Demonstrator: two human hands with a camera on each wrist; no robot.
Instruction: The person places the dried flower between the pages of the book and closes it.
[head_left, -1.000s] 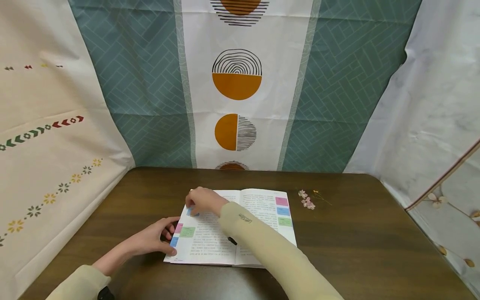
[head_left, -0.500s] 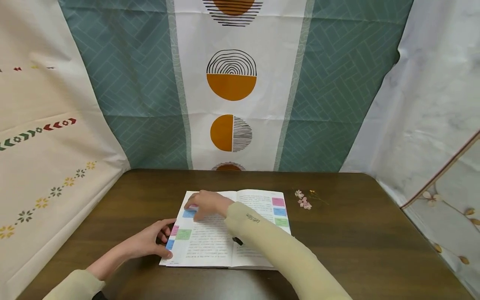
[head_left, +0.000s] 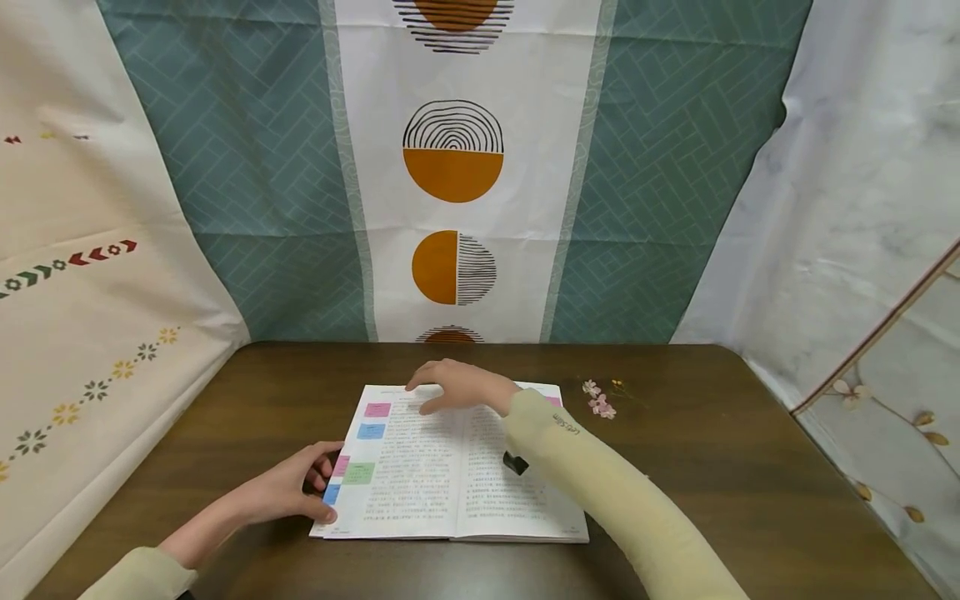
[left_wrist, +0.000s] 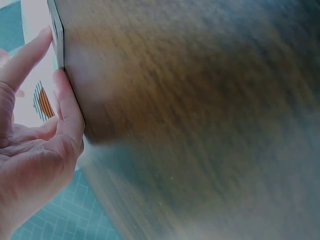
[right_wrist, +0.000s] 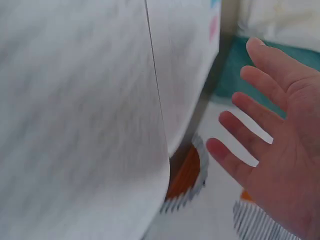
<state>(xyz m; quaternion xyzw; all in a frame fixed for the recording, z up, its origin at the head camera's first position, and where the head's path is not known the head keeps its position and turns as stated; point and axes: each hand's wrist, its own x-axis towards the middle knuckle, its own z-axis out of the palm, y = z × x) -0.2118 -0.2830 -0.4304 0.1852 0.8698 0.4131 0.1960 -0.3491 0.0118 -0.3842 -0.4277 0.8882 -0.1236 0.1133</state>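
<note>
An open book (head_left: 420,475) with printed pages lies on the brown table. Its left page bears a pink sticky note (head_left: 377,410), a blue sticky note (head_left: 371,431) and a green sticky note (head_left: 358,473). More coloured tabs line the left edge. My left hand (head_left: 288,483) holds that edge, thumb on the page's near corner; the left wrist view shows thumb and fingers at the book's edge (left_wrist: 59,42). Above the far part of the pages hovers my right hand (head_left: 465,387), fingers spread and holding nothing in the right wrist view. My right forearm hides part of the right page.
Small pink flowers (head_left: 602,406) show on the table (head_left: 720,467) right of the book. Behind the table hangs a teal and white patterned cloth (head_left: 517,275). Pale cloths flank the left and right sides.
My right hand has lifted off the upper left page, uncovering the pink and blue sticky notes, and moved right. My left hand stays at the book's edge. The view has shifted slightly.
</note>
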